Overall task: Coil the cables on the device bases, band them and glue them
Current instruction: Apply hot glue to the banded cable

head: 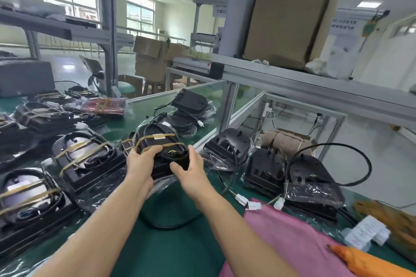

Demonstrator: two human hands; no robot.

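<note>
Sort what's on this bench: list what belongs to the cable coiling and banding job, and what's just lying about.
Job:
- banded base, held by left hand and right hand
- finished banded bases
- unbanded bases
- loose cable

Lying about:
- pink cloth
- cardboard box
- orange object

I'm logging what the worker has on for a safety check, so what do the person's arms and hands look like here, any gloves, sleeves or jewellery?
Both forearms are bare right down to the bottom of the frame, with no sleeves showing. The left hand and the right hand wear no gloves. No watch, bracelet or wrist strap shows, and no rings on the visible fingers.
</note>
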